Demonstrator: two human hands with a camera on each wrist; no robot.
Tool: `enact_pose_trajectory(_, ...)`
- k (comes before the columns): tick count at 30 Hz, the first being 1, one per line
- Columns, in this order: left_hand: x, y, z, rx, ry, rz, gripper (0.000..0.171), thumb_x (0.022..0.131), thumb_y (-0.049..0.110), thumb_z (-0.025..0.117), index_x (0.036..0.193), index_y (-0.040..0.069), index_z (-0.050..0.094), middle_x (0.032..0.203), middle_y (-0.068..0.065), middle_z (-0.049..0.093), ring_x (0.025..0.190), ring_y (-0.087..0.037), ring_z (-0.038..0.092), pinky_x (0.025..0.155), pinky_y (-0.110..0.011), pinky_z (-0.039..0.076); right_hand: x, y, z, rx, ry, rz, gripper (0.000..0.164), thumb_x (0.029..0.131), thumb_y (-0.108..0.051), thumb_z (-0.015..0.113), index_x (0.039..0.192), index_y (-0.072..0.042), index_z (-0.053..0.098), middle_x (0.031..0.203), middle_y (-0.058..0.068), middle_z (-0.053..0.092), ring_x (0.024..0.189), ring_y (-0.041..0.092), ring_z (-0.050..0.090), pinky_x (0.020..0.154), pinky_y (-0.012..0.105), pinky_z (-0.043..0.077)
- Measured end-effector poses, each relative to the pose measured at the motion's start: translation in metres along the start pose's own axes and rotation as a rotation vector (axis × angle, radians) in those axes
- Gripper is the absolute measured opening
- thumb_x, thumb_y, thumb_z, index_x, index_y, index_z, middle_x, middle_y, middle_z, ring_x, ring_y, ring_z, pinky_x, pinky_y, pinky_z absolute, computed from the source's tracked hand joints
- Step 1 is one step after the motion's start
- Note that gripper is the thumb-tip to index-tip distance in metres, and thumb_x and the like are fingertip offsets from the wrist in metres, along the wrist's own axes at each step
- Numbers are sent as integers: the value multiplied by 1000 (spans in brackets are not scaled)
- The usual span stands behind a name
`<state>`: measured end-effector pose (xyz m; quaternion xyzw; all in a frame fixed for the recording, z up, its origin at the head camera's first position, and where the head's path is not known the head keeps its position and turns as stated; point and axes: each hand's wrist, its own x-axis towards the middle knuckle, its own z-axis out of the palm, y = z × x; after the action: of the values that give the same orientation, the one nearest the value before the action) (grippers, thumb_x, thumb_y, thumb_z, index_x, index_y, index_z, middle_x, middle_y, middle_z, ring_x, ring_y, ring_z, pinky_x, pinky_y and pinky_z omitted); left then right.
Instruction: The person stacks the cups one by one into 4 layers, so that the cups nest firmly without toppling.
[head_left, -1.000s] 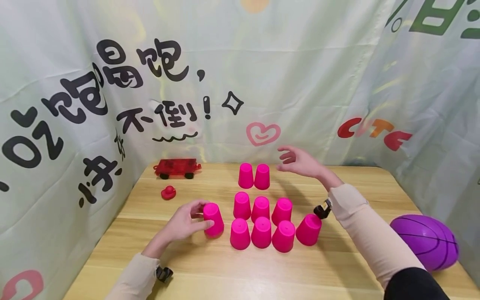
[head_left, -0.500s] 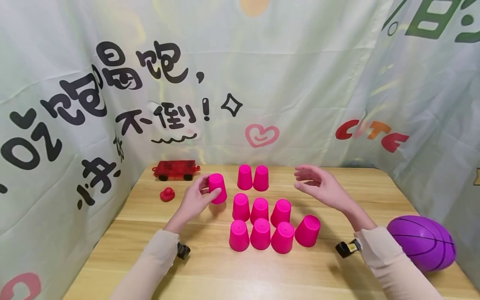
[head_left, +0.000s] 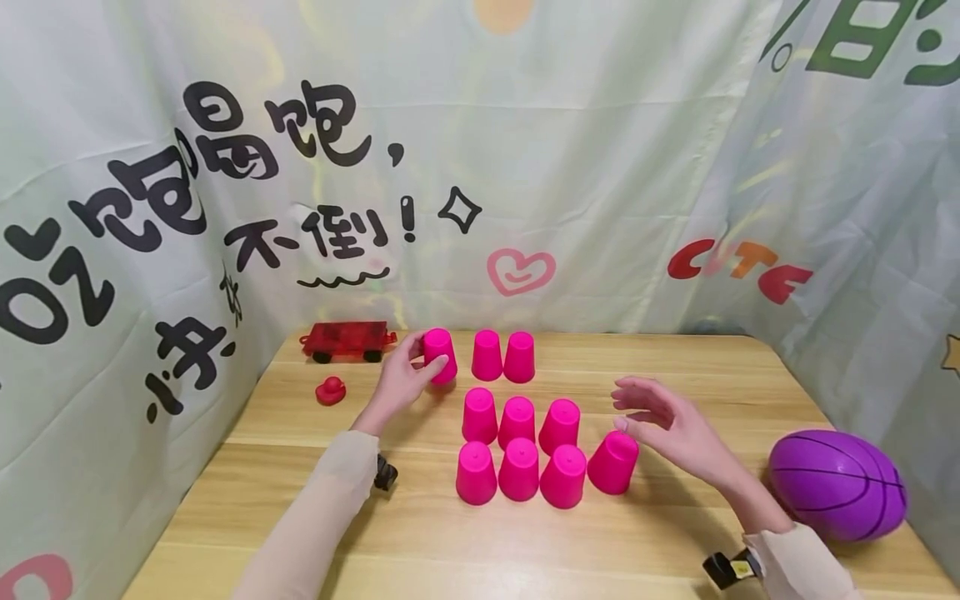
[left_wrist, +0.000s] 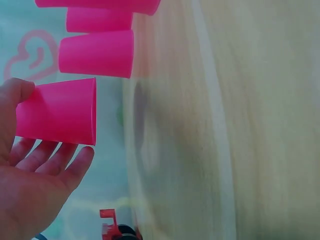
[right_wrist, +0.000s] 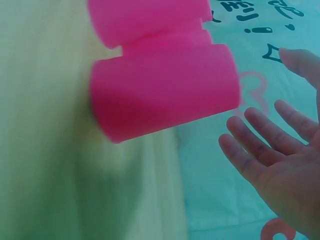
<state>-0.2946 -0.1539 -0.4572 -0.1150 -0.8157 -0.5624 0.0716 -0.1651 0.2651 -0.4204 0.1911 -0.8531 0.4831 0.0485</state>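
My left hand (head_left: 405,377) holds a pink cup (head_left: 441,348) upside down, thumb on one side and fingers on the other. In the left wrist view a gap shows between the held cup's rim (left_wrist: 94,112) and the tabletop. To its right stand two more upside-down pink cups (head_left: 487,357) at the back. Three others form a middle row (head_left: 480,417), and a front row (head_left: 476,475) has several. My right hand (head_left: 675,429), fingers loosely spread, hovers beside the rightmost front cup (head_left: 613,465); the right wrist view shows it apart from the cups, holding nothing.
A red toy wagon (head_left: 348,341) and a small red duck-like toy (head_left: 330,391) are at the back left of the wooden table (head_left: 360,542). At the right edge lies a purple ball (head_left: 836,485). A printed cloth (head_left: 600,167) hangs behind.
My left hand has lifted the pink cup from the front left and carried it to the back, beside the two rear cups. My right hand has drawn back from there toward the front right.
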Motion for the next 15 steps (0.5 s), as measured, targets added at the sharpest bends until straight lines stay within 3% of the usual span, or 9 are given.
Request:
enact_pose_trajectory(7,12,-5,8,28,-2,-33,60,95,21,81,145,4,54,132,-22,69,124,-36,66,105,-51,58,-15,9,9,34,-12,55,53,94,-12,78,142,-6,56,134,22,67,117,16,71,96,24,60)
enact_pose_trajectory(15,20,-12,18,42,-1,-44,57,95,17,80,143,2,55,129,-23,69,122,-37,67,103,-51,59,-25,14,16,25,-10,63,56,92,-12,82,141,-4,58,132,24,68,113,0,66,95,17,56)
